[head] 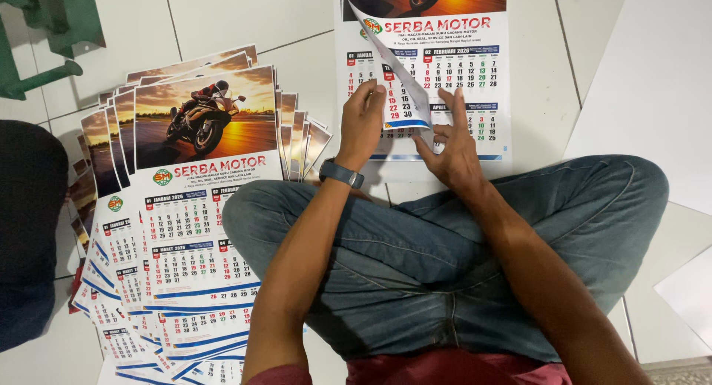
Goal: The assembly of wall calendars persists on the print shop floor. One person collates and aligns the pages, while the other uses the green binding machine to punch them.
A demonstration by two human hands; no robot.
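Seated cross-legged on a white tiled floor [297, 14], in blue jeans [445, 244], looking down at two hands and printed calendars.

Left hand [361, 125]: a dark wristwatch [341, 173] on the wrist, fingertips pinching the lower edge of a curled calendar sheet [397, 81], thumb hidden under the paper. One sheet lifted, bowed upward and twisted so its underside shows.

Right hand [454, 151]: loose, fingers spread and flat, index finger stretched along the right edge of the curled sheet, the rest pressing on the calendar [475, 66] below. Grasping nothing.

That calendar: one stack lying on the floor just beyond the knees, a motorcycle photo at the top edge, month grids beneath. Number of sheets under the lifted one not countable.

To the left: a fanned pile of calendars [185, 207], same design, overlapping like spread cards, touching the left knee. One copy fully on top with its motorcycle picture whole; about ten edges peeking behind and beside it, exact count unclear.

Also visible: one green plastic object [44, 29] at the upper left, one dark shape [30, 229] at the left margin, two plain white sheets [653, 96] at the right, well apart from both hands.
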